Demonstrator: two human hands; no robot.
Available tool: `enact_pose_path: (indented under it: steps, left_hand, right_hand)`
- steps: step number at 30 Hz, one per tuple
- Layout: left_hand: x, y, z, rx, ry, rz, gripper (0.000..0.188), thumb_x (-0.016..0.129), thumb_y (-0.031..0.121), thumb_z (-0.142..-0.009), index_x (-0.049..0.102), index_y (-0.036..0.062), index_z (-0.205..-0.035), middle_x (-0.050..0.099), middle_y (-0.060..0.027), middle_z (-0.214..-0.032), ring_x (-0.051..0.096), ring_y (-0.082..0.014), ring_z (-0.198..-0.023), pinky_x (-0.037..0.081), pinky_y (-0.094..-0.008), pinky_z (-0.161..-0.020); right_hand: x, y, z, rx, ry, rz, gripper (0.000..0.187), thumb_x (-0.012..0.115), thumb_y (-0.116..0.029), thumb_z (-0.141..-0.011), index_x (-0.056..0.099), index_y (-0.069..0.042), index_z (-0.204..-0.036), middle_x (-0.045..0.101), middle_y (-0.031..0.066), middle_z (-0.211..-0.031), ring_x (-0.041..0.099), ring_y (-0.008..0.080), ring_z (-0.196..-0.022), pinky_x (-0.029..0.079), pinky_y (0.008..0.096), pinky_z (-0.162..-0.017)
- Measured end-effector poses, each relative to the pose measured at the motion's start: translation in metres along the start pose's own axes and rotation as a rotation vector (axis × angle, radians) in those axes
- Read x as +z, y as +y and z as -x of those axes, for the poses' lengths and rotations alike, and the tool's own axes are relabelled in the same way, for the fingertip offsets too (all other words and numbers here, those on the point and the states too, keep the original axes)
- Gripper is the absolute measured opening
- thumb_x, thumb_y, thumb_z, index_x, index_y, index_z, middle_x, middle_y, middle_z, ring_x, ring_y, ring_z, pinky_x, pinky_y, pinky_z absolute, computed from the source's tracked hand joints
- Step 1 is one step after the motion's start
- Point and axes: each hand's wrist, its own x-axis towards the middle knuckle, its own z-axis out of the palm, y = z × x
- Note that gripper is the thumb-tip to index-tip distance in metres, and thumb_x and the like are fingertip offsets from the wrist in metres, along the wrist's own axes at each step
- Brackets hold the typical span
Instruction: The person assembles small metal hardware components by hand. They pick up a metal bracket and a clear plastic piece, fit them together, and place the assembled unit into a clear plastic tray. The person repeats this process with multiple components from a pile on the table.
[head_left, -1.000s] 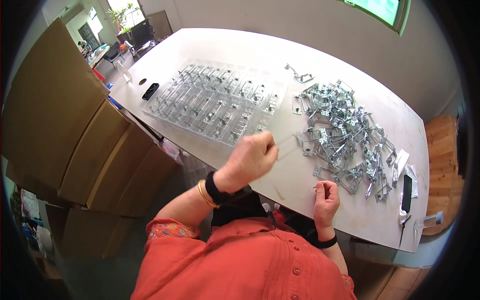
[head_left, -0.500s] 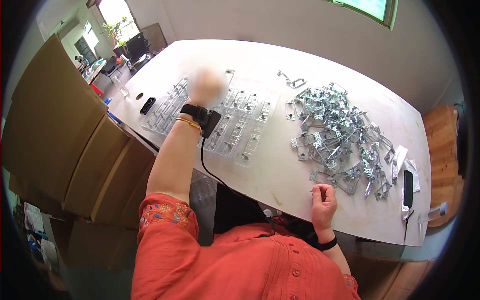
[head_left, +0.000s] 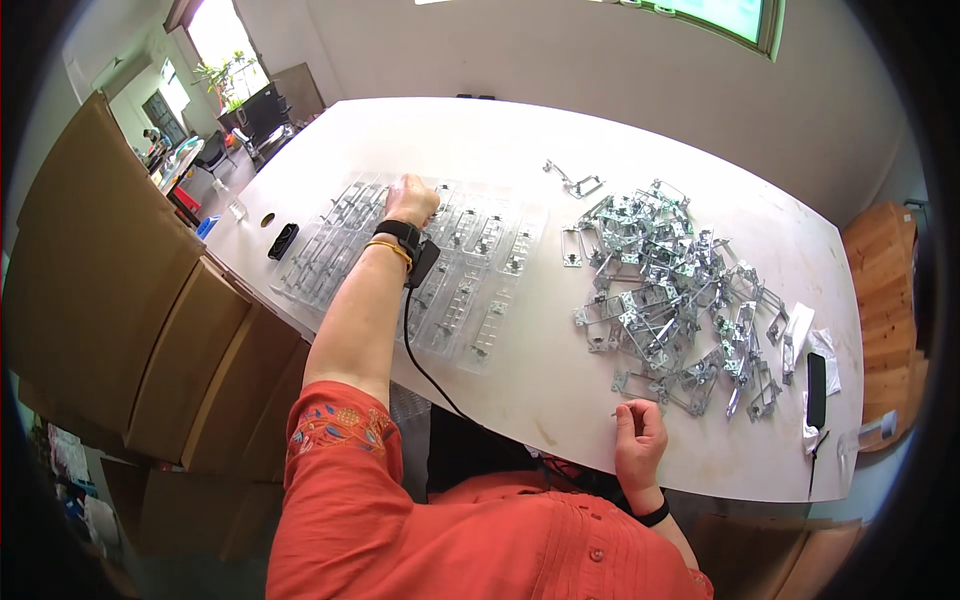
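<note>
My left hand [head_left: 411, 200] reaches over the clear plastic tray [head_left: 483, 352] on the left of the table, its fingers curled down at the far row. One end of a metal bracket [head_left: 443, 190] shows beside these fingers; the rest is hidden under the hand. Other compartments hold similar silvery brackets [head_left: 517, 250]. Near the front edge of the table, my right hand [head_left: 641, 440] is closed in a pinch, with a tiny thin tip poking out that is too small to name. Beyond it lies a tangled pile of metal brackets [head_left: 665, 290].
A black oblong object [head_left: 284, 241] lies left of the tray, by a hole in the tabletop. On the right are a black bar [head_left: 817, 390], white wrappers and a clear tube [head_left: 870, 431]. Cardboard boxes [head_left: 90, 300] stand against the table's left side. A cable hangs from my left wrist.
My left hand, blurred before, has come down to the tray along with the bracket beside its fingers. The right hand keeps its pinch near the front edge. The whole view has shifted slightly.
</note>
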Motion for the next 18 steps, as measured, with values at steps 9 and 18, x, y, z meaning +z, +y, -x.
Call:
enact_pose_path:
  steps: [9,18]
  left_hand:
    - [0.015,-0.005,-0.011,0.039,-0.017,-0.02,0.02,0.066,0.009,-0.086,0.08,-0.0044,-0.082,0.078,-0.0226,-0.079,0.081,-0.0346,-0.086,0.063,-0.0439,-0.086]
    - [0.034,-0.023,-0.035,0.054,-0.017,-0.036,0.034,0.067,0.013,-0.086,0.08,-0.0055,-0.112,0.073,-0.0334,-0.125,0.07,-0.0462,-0.124,0.057,-0.0478,-0.106]
  right_hand:
    - [-0.001,0.002,0.0,-0.022,-0.003,0.054,0.008,0.071,-0.01,-0.108,0.065,-0.004,-0.107,0.066,-0.0019,-0.093,0.059,0.006,-0.083,0.049,0.0225,-0.077]
    - [0.001,-0.003,-0.001,0.001,0.028,0.016,0.01,0.075,-0.011,-0.104,0.068,-0.004,-0.103,0.068,0.002,-0.089,0.062,0.0112,-0.079,0.052,0.0272,-0.073]
